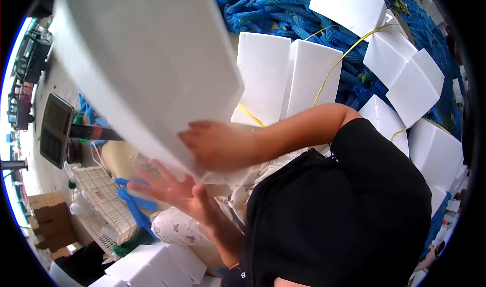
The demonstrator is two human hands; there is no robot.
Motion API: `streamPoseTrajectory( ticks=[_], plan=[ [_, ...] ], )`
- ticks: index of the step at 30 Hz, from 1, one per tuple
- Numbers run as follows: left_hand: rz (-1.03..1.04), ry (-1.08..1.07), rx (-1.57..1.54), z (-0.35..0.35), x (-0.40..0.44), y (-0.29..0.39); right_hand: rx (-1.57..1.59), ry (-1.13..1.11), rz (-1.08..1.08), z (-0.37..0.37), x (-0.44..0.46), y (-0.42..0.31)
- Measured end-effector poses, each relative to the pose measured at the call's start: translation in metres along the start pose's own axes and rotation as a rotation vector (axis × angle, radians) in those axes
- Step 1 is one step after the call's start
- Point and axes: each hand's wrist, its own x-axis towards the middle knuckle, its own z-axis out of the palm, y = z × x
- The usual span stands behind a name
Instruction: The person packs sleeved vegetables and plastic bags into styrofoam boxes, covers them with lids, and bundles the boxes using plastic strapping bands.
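A large white foam box (152, 59) is tilted up in front of me and fills the upper left, blurred by motion. My right hand (220, 145) is on its lower edge, fingers bent against the white side; the grip itself is partly smeared. Just below the box's lower corner is my left hand (177, 193), palm turned up and fingers spread, with nothing in it. Whether its fingertips touch the box I cannot tell.
White foam boxes (316, 79) stand beside me, some with yellow straps (329, 79). Behind lie blue net bags (293, 11) of long green produce. A scale display (55, 130), a cream plastic crate (104, 198), cardboard boxes (50, 218) and more foam boxes (157, 261) are around.
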Motion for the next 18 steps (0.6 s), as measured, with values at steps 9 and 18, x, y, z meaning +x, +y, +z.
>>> streamPoseTrajectory(
  ticks=[9, 18],
  plan=[
    [-0.479, 0.682, 0.241, -0.092, -0.017, -0.022, 0.314, 0.197, -0.455, 0.009, -0.004, -0.004],
    [-1.119, 0.829, -0.236, -0.194, -0.048, -0.099, -0.588, 0.196, 1.615, -0.163, -0.326, 0.221]
  ],
)
